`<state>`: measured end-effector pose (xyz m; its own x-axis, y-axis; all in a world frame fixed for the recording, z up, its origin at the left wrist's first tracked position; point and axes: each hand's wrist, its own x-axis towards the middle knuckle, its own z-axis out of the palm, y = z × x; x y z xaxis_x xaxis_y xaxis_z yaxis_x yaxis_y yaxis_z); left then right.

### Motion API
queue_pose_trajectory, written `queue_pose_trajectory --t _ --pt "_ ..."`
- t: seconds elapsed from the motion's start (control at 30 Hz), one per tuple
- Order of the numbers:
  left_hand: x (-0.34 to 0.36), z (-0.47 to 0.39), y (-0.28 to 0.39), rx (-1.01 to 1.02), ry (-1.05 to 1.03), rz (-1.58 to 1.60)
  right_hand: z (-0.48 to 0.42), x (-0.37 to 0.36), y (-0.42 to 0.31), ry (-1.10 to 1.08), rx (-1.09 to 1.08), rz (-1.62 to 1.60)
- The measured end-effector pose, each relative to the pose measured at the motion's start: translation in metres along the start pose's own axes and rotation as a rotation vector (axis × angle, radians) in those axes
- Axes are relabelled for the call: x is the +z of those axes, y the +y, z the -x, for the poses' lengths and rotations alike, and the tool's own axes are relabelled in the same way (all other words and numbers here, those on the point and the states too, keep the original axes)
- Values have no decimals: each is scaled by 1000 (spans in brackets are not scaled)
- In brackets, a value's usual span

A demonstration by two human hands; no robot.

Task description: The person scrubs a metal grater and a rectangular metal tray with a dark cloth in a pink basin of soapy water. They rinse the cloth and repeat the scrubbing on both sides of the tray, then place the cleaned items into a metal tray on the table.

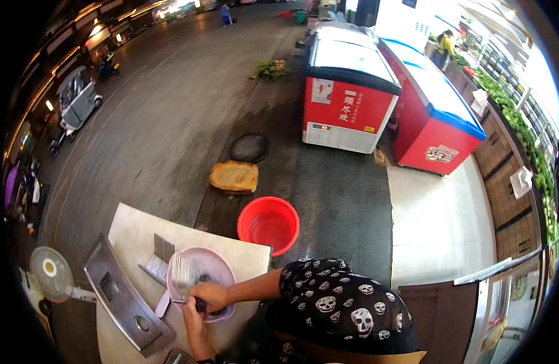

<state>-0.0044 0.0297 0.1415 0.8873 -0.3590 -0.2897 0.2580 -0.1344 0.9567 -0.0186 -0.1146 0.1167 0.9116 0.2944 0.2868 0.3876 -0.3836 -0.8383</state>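
Over a pink plastic basin [228,268] on a pale table, my right hand [209,295] and my left hand [195,321] meet around a small dark object [200,305]. A short thin metal piece [179,301] sticks out leftward between them; which hand grips it is unclear. Inside the basin, a row of thin pale sticks [181,269] leans at the upper left, and dark pieces lie partly hidden under my hands. Outside its left edge lie more rows of thin sticks [156,269] and a pink handle [162,304].
A stainless steel panel with openings [125,295] lies along the pale table's [138,223] left side, near a fan [51,274]. Beyond the far edge stand a red tub [268,225], a tan block-like item [234,176] and red chest freezers [347,109]. A person [443,48] stands by vegetables.
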Motion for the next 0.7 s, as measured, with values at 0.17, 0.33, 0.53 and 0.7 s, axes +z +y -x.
queue_pose_trajectory --t 0.17,0.33,0.53,0.7 --pt "-1 -22 -19 14 388 190 -2 5 -8 94 -113 -24" --pt "-6 -16 -11 162 569 54 -5 10 -22 169 -162 6" --pt "-4 12 29 60 498 311 -5 0 -12 46 -263 64" --pt "-17 23 52 93 421 170 2 -24 3 102 335 -537"
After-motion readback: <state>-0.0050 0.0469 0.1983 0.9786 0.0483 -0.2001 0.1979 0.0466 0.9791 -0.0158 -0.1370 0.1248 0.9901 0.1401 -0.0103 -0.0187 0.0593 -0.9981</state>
